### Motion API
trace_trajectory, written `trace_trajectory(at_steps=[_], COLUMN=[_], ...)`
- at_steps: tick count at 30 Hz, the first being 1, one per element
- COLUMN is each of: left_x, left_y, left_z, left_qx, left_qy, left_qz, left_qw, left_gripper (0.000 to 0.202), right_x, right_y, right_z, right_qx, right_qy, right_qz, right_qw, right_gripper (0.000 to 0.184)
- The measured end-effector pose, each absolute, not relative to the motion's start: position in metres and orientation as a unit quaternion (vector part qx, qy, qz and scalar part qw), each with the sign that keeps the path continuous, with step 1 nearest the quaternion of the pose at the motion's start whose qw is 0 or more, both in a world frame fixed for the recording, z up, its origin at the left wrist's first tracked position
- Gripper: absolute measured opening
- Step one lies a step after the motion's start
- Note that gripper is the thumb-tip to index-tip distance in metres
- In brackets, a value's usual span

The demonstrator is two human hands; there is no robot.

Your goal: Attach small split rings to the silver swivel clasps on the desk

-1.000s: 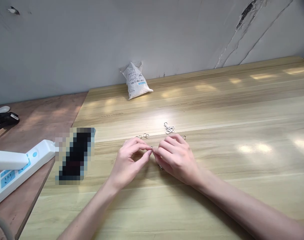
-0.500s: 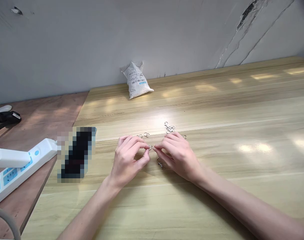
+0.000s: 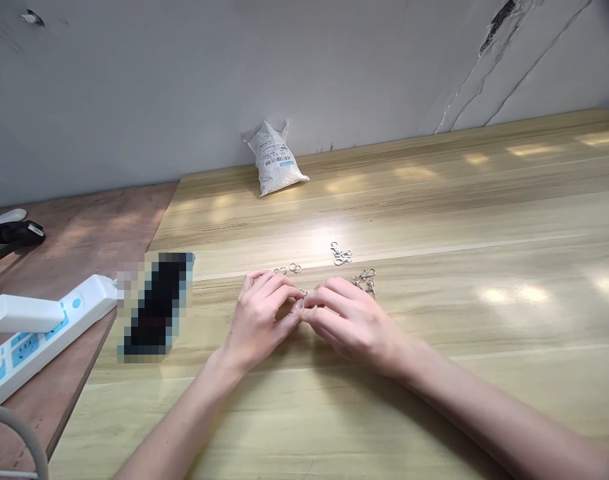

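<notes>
Between the thumb and forefinger of my left hand [image 3: 264,307] a small silver split ring [image 3: 303,293] is pinched. My right hand [image 3: 351,317] meets it from the right, its fingertips pressed together at the ring's edge; what they grip is hidden. Just beyond my right knuckles lie several silver lobster clasps [image 3: 368,273]. Another small pile of clasps [image 3: 341,255] sits farther back. Loose split rings [image 3: 295,268] rest on the table beyond my left fingers.
A white parcel bag [image 3: 277,160] stands by the wall at the back of the wooden table [image 3: 434,413]. At left are a blurred dark phone-like slab [image 3: 157,307], a white power strip [image 3: 87,297] and a black device [image 3: 14,233].
My right hand has shifted slightly down and toward me, uncovering clasps behind it. The clasp that lay under my right hand no longer shows. My left hand still pinches the ring.
</notes>
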State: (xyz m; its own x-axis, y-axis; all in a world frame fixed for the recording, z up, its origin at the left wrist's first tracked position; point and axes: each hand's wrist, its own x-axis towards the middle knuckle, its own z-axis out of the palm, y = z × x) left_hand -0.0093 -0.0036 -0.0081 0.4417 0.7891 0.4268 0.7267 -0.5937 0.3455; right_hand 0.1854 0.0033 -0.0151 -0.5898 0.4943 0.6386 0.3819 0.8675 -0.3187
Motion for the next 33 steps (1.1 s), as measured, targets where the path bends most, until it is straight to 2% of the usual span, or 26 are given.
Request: trace_trajectory(at_steps=[7, 13, 15, 21, 25, 29, 33], left_x=[-0.013, -0.024, -0.033, -0.047, -0.047, -0.044, -0.035], left_y=[-0.003, 0.003, 0.006, 0.012, 0.014, 0.016, 0.017], left_z=[-0.006, -0.007, -0.009, -0.013, -0.017, -0.021, -0.024], left_qx=[0.831, 0.833, 0.836, 0.847, 0.837, 0.826, 0.848], left_qy=[0.463, 0.472, 0.479, 0.473, 0.480, 0.493, 0.482], left_qz=[0.305, 0.289, 0.267, 0.240, 0.251, 0.259, 0.210], left_qw=[0.038, 0.014, 0.005, 0.042, 0.083, 0.081, 0.070], left_gripper=[0.008, 0.010, 0.010, 0.008, 0.009, 0.023, 0.042], right_x=[0.195, 0.219, 0.234, 0.262, 0.259, 0.257, 0.256], right_y=[0.015, 0.035, 0.046, 0.067, 0.068, 0.068, 0.067], right_z=[-0.019, -0.021, -0.024, -0.034, -0.036, -0.036, -0.035], right_qx=[-0.339, -0.364, -0.379, -0.447, -0.437, -0.419, -0.418], right_qy=[-0.801, -0.840, -0.840, -0.775, -0.785, -0.801, -0.809], right_qz=[0.220, 0.137, 0.141, 0.197, 0.195, 0.195, 0.185], right_qw=[0.442, 0.379, 0.361, 0.401, 0.392, 0.382, 0.369], right_gripper=[0.015, 0.018, 0.017, 0.011, 0.012, 0.018, 0.018])
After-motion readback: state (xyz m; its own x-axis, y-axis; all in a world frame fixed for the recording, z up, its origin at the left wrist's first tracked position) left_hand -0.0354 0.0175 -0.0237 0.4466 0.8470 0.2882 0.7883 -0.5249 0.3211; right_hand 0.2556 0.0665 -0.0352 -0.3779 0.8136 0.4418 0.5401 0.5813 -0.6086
